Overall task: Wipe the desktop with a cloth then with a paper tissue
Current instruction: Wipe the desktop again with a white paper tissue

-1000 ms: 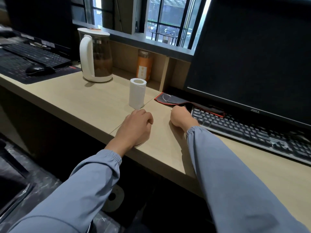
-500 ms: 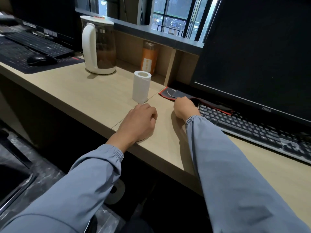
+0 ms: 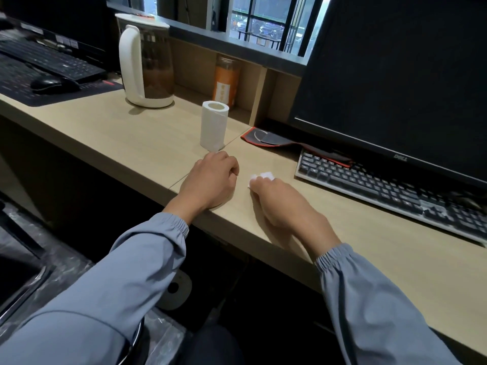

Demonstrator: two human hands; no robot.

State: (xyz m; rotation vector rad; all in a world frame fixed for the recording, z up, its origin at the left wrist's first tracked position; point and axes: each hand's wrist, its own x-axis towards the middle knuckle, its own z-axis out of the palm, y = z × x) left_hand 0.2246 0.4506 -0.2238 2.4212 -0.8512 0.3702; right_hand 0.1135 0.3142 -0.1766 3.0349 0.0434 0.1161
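Note:
My right hand (image 3: 284, 204) presses a small white wad of paper tissue (image 3: 262, 177) onto the light wooden desktop (image 3: 369, 238), just in front of the keyboard's left end. Only the tissue's tip shows past the fingers. My left hand (image 3: 210, 180) rests beside it as a loose fist near the desk's front edge, with nothing visible in it. A white roll of tissue paper (image 3: 214, 125) stands upright just beyond the left hand. No cloth is visible.
A black keyboard (image 3: 390, 191) and a large dark monitor (image 3: 395, 83) fill the right. A red-edged mouse pad (image 3: 274, 140) lies behind the hands. A white kettle (image 3: 145, 67) and an orange bottle (image 3: 226, 80) stand further back. Another keyboard and mouse (image 3: 50, 84) lie at far left.
My right hand has drawn back from the mouse pad's edge toward me along the desktop, and the white tissue now shows under its fingers. The left hand has stayed put.

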